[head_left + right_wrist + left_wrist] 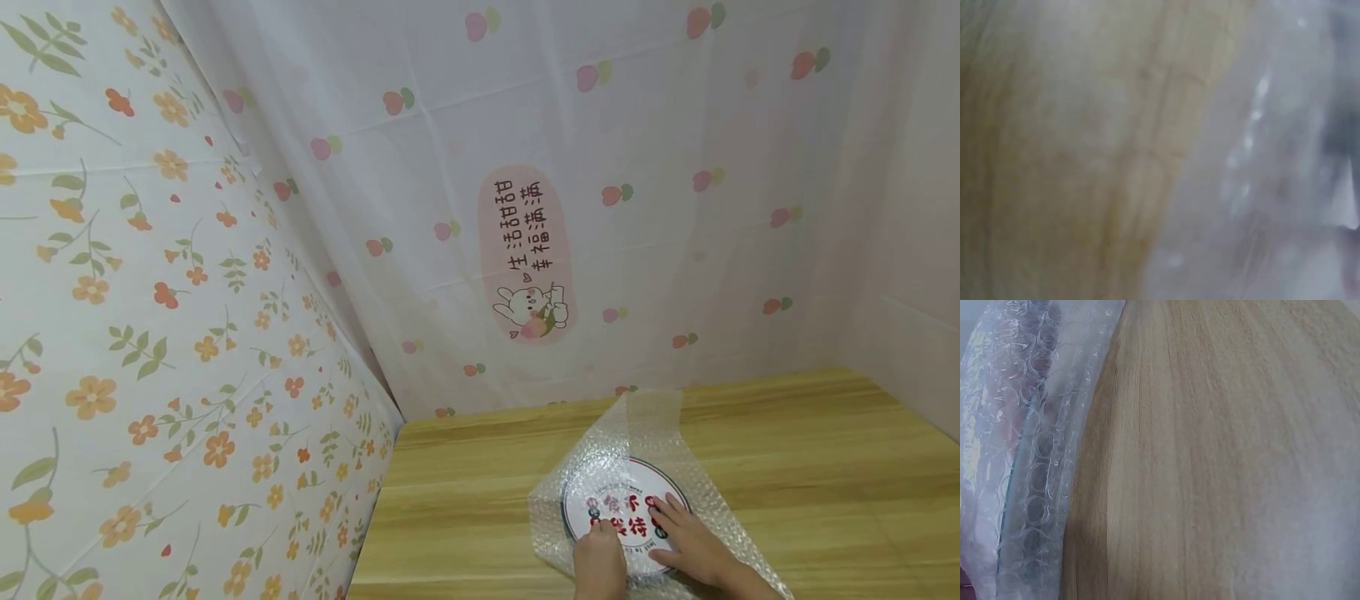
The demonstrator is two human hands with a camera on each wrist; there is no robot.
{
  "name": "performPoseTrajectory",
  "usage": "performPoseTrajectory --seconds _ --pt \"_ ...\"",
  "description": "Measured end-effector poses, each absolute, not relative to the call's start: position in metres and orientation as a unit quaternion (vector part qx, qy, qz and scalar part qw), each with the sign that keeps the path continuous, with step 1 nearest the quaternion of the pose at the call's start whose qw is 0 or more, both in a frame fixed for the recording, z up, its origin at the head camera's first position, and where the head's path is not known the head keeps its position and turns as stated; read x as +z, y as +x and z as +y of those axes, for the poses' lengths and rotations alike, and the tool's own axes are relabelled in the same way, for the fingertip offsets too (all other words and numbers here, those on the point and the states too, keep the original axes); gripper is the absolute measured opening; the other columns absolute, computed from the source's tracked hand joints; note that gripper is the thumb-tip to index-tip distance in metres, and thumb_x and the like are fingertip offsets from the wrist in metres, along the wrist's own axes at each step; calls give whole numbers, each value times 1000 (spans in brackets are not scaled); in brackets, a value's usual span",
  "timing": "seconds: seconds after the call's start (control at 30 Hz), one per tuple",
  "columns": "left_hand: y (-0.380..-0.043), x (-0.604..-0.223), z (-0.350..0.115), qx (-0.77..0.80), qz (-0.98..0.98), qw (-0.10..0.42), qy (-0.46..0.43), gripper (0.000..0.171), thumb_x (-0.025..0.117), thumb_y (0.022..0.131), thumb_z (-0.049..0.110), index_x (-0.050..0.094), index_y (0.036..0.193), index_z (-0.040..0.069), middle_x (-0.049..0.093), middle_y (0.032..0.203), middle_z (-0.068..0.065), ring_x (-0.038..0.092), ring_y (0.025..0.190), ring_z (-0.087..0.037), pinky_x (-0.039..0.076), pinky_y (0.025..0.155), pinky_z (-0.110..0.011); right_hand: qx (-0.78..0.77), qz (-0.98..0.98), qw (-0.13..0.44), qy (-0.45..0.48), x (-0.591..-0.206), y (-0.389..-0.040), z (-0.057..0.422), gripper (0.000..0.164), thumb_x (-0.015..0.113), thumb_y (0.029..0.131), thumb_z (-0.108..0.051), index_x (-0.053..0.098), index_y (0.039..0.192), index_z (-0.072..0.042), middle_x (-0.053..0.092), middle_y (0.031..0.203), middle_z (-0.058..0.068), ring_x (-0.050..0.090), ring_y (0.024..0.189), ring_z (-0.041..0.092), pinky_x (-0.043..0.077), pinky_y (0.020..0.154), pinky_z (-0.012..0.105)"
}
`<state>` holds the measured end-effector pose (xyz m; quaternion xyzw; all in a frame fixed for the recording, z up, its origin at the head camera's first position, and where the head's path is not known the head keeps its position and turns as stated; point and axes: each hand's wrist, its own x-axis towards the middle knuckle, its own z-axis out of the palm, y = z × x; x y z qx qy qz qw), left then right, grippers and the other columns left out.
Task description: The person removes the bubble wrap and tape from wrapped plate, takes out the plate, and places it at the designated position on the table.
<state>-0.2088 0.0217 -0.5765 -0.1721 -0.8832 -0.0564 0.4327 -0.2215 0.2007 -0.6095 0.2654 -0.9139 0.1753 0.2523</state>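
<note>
A round white plate (622,483) with a dark rim and red printed characters lies on a sheet of bubble wrap (652,425) on the table. My left hand (600,560) is at the plate's lower left, its fingers curled at the bubble wrap; the fingertips are hidden. Over the plate's right side rests my right hand (693,546), fingers spread. In the left wrist view, bubble wrap (1054,456) runs down the left side, with a curved edge visible through it. The right wrist view is blurred and shows clear wrap (1241,187) along the right.
The wood-grain table (450,492) extends to both sides of the wrap. A flower-print cloth (187,333) hangs along the left, and a pale printed curtain (637,250) stands behind the table's far edge.
</note>
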Motion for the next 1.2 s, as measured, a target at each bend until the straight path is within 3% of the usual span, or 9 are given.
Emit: performPoseTrajectory --seconds 0.53,0.8,1.2 --pt "-214 -578 17 -55 -850 484 -201 9 47 65 17 47 59 12 39 54 1 38 45 -13 29 47 -23 170 -914 257 265 -613 -223 201 60 69 69 -40 61 102 9 56 109 24 -17 120 -8 -10 95 10" --pt "-214 -583 17 -97 -856 470 -194 17 62 61 19 46 59 12 39 53 2 41 43 -12 26 45 -23 182 -916 248 256 -611 -221 201 59 69 70 -39 60 103 9 55 111 25 -16 119 -9 -10 94 10" --pt "-211 -581 12 -97 -845 490 -191 25 68 57 22 44 58 12 38 52 3 41 42 -13 28 47 -24 188 -908 266 262 -609 -220 199 57 71 67 -36 61 101 9 56 109 24 -15 121 -9 -8 94 9"
